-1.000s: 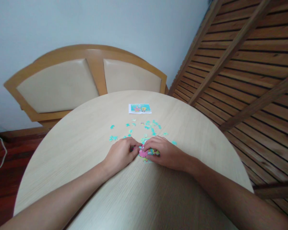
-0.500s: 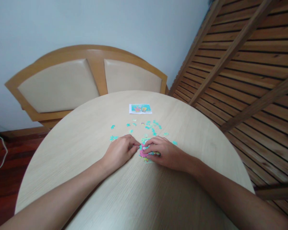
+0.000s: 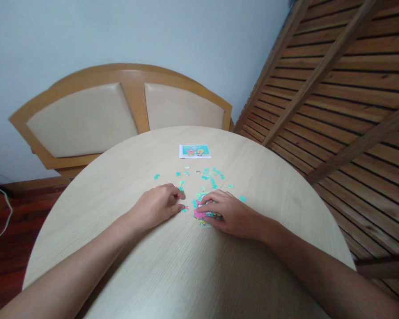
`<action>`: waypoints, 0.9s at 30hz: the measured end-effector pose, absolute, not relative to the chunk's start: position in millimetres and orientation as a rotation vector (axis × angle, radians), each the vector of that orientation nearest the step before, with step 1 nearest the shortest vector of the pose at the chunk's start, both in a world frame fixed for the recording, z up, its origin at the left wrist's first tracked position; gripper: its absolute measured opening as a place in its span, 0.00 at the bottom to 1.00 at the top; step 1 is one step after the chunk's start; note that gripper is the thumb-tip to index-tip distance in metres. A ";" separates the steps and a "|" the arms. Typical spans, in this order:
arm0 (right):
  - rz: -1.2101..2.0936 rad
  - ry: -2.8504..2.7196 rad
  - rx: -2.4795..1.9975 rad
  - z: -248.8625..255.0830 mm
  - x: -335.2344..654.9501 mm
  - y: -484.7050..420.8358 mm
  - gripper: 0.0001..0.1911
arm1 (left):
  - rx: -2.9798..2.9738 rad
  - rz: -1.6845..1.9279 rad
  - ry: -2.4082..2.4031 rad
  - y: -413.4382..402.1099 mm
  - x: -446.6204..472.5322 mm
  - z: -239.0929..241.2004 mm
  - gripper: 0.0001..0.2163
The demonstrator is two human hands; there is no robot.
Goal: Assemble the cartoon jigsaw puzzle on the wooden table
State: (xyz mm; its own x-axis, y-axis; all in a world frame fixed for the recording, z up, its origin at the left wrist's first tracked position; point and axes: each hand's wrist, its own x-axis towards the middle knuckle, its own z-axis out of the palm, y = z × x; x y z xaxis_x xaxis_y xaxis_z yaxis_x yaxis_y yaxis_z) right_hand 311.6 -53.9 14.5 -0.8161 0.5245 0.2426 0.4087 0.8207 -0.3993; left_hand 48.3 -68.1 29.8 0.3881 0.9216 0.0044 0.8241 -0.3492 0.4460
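A partly joined jigsaw puzzle (image 3: pixel 199 215) with a pink cartoon figure lies flat in front of me. My right hand (image 3: pixel 224 210) rests over its right side, the bent fingers and thumb pressing on it and hiding much of it. To the left of the puzzle is my left hand (image 3: pixel 161 202), thumb and index finger apart. A loose pink-and-teal puzzle piece (image 3: pixel 185 208) lies at its thumb tip, and a teal puzzle piece (image 3: pixel 181 189) is by the index finger. A teal bit (image 3: pixel 194 204) shows at the puzzle's left edge.
Several loose teal pieces (image 3: pixel 213 182) lie beyond my hands on the round wooden table (image 3: pixel 252 177). Farther back is a picture sheet (image 3: pixel 195 151) with two cartoon figures. A padded wooden headboard (image 3: pixel 133 97) stands behind the table, with a slatted wood panel (image 3: pixel 335 88) at right.
My left hand has drawn back to the left from the puzzle's edge, and its pinched fingers have parted. A pink-and-teal piece now shows by its thumb. My right hand has stayed on the puzzle.
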 end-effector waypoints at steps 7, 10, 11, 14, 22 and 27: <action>0.460 -2.735 -0.771 16.5 314.5 -57.1 0.17 | 2.294 0.340 1.442 -71.3 53.8 27.5 0.06; 0.448 -2.750 -0.786 16.0 315.5 -56.4 0.18 | 2.265 0.344 1.407 -71.9 53.9 24.1 0.05; 0.445 -2.753 -0.790 15.6 315.8 -55.9 0.18 | 2.254 0.339 1.406 -72.2 53.7 23.1 0.05; 0.443 -2.758 -0.786 14.9 316.4 -54.7 0.18 | 2.228 0.350 1.467 -72.7 52.2 20.5 0.07; 0.479 -2.741 -0.766 16.8 317.8 -51.4 0.18 | 2.214 0.359 1.377 -70.8 50.9 18.5 0.07; 0.487 -2.735 -0.764 17.4 317.5 -50.8 0.18 | 2.188 0.358 1.357 -72.7 58.1 22.5 0.05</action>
State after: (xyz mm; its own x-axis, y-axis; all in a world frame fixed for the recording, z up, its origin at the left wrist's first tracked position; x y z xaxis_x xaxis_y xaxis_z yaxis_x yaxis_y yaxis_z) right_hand 317.5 -50.8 17.4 -0.8281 0.5384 0.1561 0.4514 0.8056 -0.3838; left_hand 58.1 -72.7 22.5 0.4586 0.8870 -0.0540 0.7447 -0.3505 0.5680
